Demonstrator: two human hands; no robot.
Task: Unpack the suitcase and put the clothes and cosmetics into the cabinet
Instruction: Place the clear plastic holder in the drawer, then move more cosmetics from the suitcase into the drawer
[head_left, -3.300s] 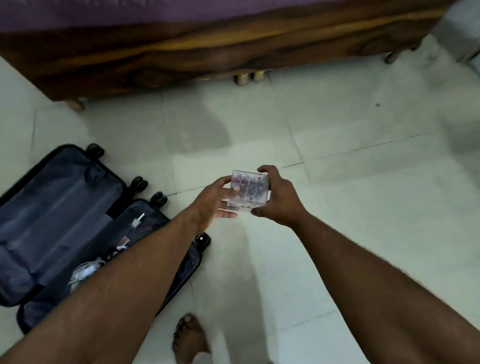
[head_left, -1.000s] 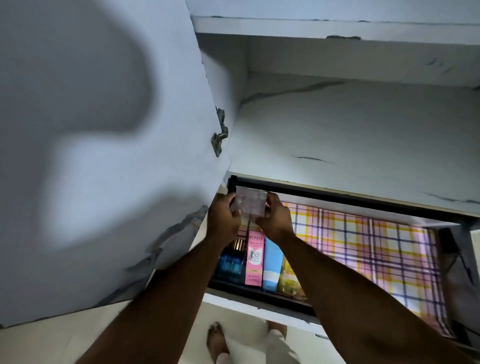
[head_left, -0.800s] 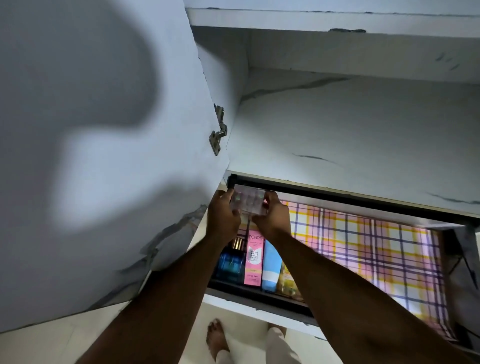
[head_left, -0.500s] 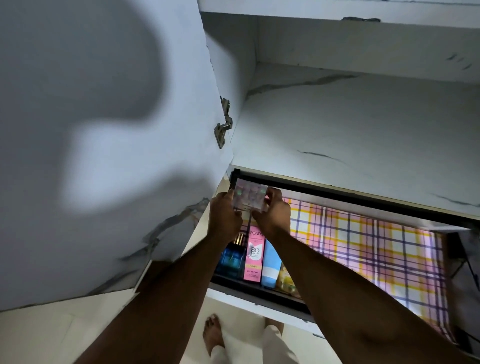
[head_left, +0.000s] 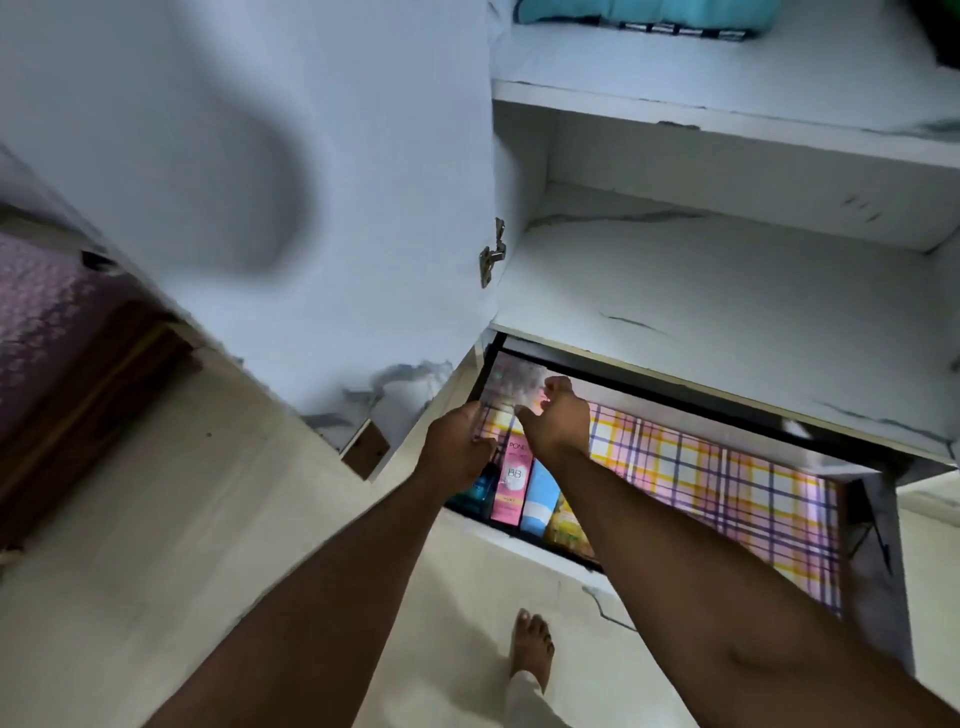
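A small clear plastic box (head_left: 511, 382) of cosmetics sits tilted at the back left corner of the open cabinet drawer (head_left: 524, 532). My right hand (head_left: 556, 421) pinches the box's right edge with thumb and fingers. My left hand (head_left: 457, 444) is at the box's lower left corner with curled fingers; motion blur hides whether it still grips. In front of the box stand a blue bottle (head_left: 480, 486), a pink BB cream carton (head_left: 511, 483), a light blue tube (head_left: 540, 493) and a yellow item (head_left: 569, 519).
The drawer has a pink and yellow plaid liner (head_left: 727, 483). The white cabinet door (head_left: 311, 208) stands open at left. A bare marble-patterned shelf (head_left: 727, 291) is above the drawer. Teal cloth (head_left: 649, 10) lies on the top shelf. A bed (head_left: 41, 312) is far left.
I carried the clear box from the suitcase to the cabinet. In the last half second the box moved deeper into the drawer's back left corner, and my left hand dropped lower on it.
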